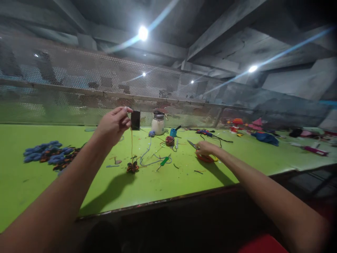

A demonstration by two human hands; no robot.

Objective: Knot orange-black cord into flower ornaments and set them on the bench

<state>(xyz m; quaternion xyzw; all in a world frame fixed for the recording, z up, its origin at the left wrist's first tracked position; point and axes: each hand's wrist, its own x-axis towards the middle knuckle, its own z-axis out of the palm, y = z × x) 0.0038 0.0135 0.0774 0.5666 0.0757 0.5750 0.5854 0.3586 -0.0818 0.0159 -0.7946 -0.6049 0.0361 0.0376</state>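
Head view, at left: holding the left hand [117,123] raised with bent wrist, pinching orange yarn [132,144] in a closed grip above a dark-and-orange knitted piece [132,167] at its lower end. Farther right, reaching low over the tabletop [158,182] with the right hand [206,147], curled closed around scissors [206,159].

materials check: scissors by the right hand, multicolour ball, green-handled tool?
Scissors: grey blades, probably metal; smooth orange handles, likely plastic.
Multicolour ball: wound strands, matt-looking, so yarn; wool or acrylic, can't tell.
Green-handled tool: evenly coloured handle, likely plastic; thin shaft, perhaps metal, too small to confirm.
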